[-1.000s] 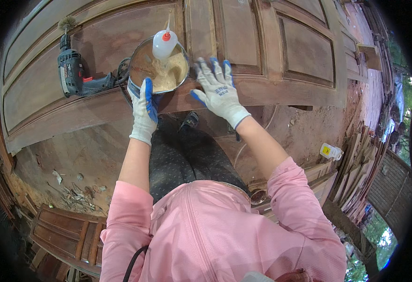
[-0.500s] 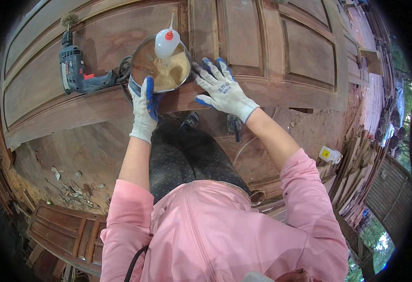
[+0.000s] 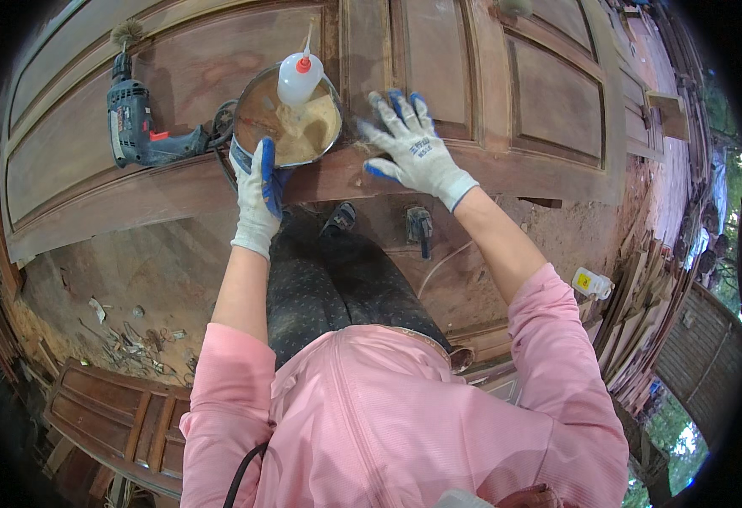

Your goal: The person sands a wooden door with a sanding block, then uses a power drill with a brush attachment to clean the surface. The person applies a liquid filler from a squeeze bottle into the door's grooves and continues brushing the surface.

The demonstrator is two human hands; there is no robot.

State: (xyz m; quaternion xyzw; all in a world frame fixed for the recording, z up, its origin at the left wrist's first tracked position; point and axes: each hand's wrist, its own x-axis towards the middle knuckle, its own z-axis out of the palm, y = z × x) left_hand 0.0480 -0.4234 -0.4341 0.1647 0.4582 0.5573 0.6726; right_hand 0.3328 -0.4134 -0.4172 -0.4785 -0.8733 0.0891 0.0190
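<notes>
My left hand [image 3: 258, 190], in a white glove with blue palm, grips the near left rim of a round metal bowl [image 3: 243, 110]. Tan powder [image 3: 316, 127] lies inside the bowl, along with a white squeeze bottle [image 3: 301, 82] that has a red collar and thin nozzle. To the right of the bowl, my gloved right hand [image 3: 413, 152] is spread palm down over a brown panelled wooden door [image 3: 506, 169], fingers apart and holding nothing. Whether it touches the wood I cannot tell. The bowl rests on the door's near edge.
A blue-grey power drill [image 3: 138, 127] with a round wire brush lies left of the bowl, its cord beside the rim. A dark tool [image 3: 419, 229] lies on the floor below. A white jug [image 3: 592, 284] stands by stacked boards at right. Another door [image 3: 117, 415] lies lower left.
My right hand has shifted slightly right and away from the bowl, its fingers still spread. My left hand stays on the bowl's rim.
</notes>
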